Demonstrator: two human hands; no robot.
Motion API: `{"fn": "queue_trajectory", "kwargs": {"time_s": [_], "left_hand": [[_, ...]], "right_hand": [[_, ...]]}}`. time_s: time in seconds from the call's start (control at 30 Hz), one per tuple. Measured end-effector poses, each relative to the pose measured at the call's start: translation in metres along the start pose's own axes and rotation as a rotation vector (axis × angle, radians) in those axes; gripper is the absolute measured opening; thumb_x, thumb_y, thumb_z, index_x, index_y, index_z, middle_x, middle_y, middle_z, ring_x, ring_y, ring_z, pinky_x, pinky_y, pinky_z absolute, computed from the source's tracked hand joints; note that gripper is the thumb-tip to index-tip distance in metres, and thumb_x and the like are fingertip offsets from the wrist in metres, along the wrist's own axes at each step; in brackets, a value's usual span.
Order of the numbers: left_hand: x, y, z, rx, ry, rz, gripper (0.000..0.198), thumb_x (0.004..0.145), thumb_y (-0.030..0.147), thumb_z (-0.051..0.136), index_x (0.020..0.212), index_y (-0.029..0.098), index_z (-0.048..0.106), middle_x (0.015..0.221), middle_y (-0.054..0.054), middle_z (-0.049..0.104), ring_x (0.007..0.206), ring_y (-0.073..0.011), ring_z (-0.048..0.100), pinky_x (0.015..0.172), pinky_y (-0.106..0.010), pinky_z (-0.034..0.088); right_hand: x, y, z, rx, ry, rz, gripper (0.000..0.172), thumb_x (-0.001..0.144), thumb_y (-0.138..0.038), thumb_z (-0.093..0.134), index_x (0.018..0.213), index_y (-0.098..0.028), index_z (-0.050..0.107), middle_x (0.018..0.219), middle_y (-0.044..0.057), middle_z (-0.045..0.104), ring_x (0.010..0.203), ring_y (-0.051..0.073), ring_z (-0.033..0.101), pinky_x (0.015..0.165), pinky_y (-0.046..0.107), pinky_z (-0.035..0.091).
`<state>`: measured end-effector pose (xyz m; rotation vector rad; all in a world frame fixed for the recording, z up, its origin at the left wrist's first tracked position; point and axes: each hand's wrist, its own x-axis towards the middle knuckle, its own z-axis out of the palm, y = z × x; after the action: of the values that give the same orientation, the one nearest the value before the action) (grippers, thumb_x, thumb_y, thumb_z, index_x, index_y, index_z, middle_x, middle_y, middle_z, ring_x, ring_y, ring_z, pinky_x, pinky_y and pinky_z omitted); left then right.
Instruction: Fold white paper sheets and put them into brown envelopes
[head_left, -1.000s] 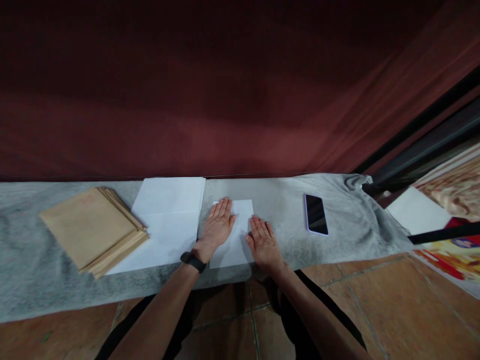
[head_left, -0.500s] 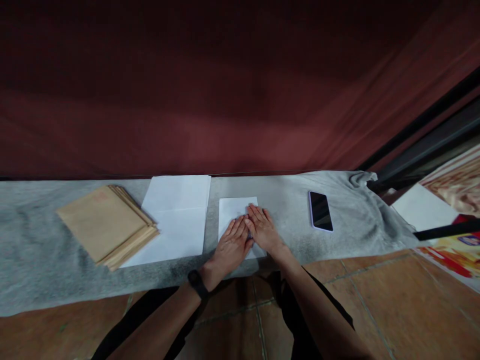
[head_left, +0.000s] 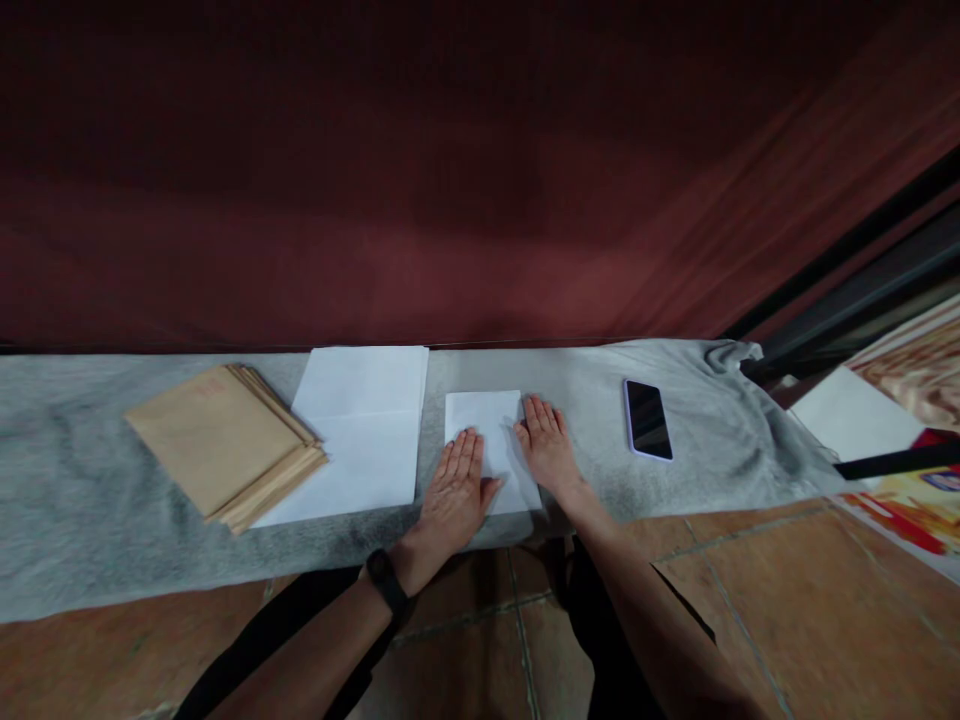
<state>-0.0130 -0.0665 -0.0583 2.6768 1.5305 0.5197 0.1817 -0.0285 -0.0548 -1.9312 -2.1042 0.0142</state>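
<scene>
White paper sheet (head_left: 487, 410) is lying on the gray cloth (head_left: 592, 400), between the stack of larger white sheets (head_left: 360, 455) and the smartphone (head_left: 649, 420). I am resting my left hand (head_left: 457, 492) flat on its left side and my right hand (head_left: 550, 447) at its right edge, fingers straightening out on both, gripping nothing. If my palms are pressing unevenly over this soft cloth, the paper could be skewing or creasing.

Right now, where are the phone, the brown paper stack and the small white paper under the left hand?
Phone (head_left: 649, 420), head view: middle of its dark screen.
Brown paper stack (head_left: 217, 435), head view: face of the top piece.
Small white paper (head_left: 501, 450), head view: bare part near its middle.
</scene>
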Motion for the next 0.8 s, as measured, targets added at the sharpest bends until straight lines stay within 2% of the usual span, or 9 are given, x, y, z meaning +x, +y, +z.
{"fn": "queue_trajectory", "kwargs": {"time_s": [0.07,0.17,0.27,0.4,0.53,0.8], "left_hand": [[-0.004,0.003,-0.002,0.003,0.0,-0.012,0.067,0.102,0.039,0.039,0.157,0.004,0.026,0.159,-0.023,0.037,0.152,-0.0306,0.028,0.123,-0.05,0.031],[-0.013,0.011,-0.003,0.001,-0.02,0.041,0.065,0.101,0.029,0.036,0.158,0.004,0.021,0.16,-0.021,0.036,0.152,-0.0281,0.027,0.124,-0.05,0.03],[-0.022,0.015,-0.002,0.005,-0.051,0.087,0.066,0.099,0.023,0.034,0.16,0.005,0.016,0.162,-0.02,0.033,0.153,-0.026,0.027,0.125,-0.049,0.028],[-0.026,0.011,-0.004,0.013,-0.062,0.057,0.066,0.101,0.034,0.037,0.158,0.004,0.023,0.162,-0.021,0.032,0.153,-0.0283,0.026,0.124,-0.049,0.03],[-0.028,0.005,-0.007,0.025,-0.04,0.033,0.071,0.101,0.048,0.04,0.156,0.004,0.028,0.161,-0.023,0.033,0.153,-0.0311,0.026,0.122,-0.049,0.032],[-0.033,-0.004,-0.01,0.041,-0.037,0.001,0.082,0.099,0.059,0.039,0.155,0.001,0.028,0.16,-0.026,0.033,0.152,-0.0337,0.027,0.122,-0.051,0.033]], "right_hand": [[-0.013,-0.012,-0.004,0.043,0.006,-0.043,0.059,0.107,-0.037,0.029,0.159,-0.009,0.026,0.162,0.018,0.033,0.152,0.027,0.031,0.123,0.05,0.027],[-0.04,-0.032,-0.007,0.141,-0.031,-0.233,0.059,0.108,-0.04,0.026,0.161,-0.013,0.024,0.164,0.012,0.032,0.153,0.022,0.029,0.123,0.045,0.03],[-0.062,-0.039,-0.007,0.155,-0.057,-0.327,0.061,0.107,-0.042,0.029,0.159,-0.011,0.027,0.162,0.012,0.036,0.152,0.02,0.03,0.125,0.043,0.027],[-0.07,-0.024,-0.006,0.088,-0.048,-0.314,0.061,0.106,-0.042,0.035,0.156,-0.007,0.034,0.161,0.016,0.038,0.151,0.025,0.033,0.124,0.047,0.028],[-0.07,-0.005,-0.006,0.04,-0.015,-0.297,0.063,0.105,-0.042,0.039,0.157,-0.007,0.032,0.16,0.017,0.038,0.15,0.027,0.035,0.123,0.049,0.029],[-0.076,0.007,-0.011,0.015,-0.021,-0.257,0.065,0.104,-0.042,0.043,0.159,-0.01,0.028,0.16,0.017,0.038,0.148,0.029,0.038,0.123,0.051,0.029]]}}
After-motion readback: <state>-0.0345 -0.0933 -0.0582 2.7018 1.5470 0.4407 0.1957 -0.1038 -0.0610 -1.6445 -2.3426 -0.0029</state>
